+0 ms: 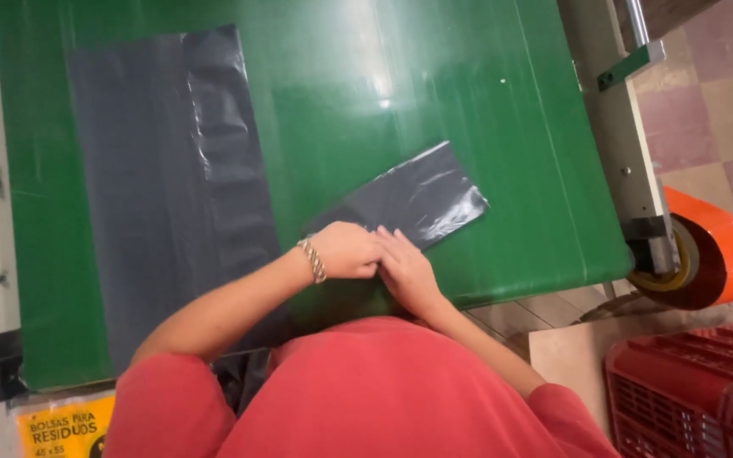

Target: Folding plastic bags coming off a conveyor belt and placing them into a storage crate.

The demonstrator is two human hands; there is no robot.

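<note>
A green table (468, 127) fills most of the frame, its shiny top catching a glare in the upper middle. On its left half a long stack of black plastic bags (163, 187) is laid flat, running from the upper left down to the near edge, where it is partly hidden by the person's left forearm and red shirt (375, 390). A grey metal frame (617, 127) is seen along the right edge of the table, and below it, at the right of the frame, an orange roll (714, 254) is mounted on its side. A red plastic crate (689, 390) is seen on the floor in the lower right corner, well apart from the hands. At the lower left corner a yellow packet (61, 424) is partly cut off by the frame edge.

Near the middle, a smaller folded black bag (422, 199) lies slanted on the green top, just beside the big stack but apart from it. Its near end is covered by both hands. The left hand (345, 250), with a bracelet (312, 260) at the wrist, is pressed down on that end with fingers curled together. The right hand (405, 267) is laid touching it, fingers pinched on the same edge of the bag.
</note>
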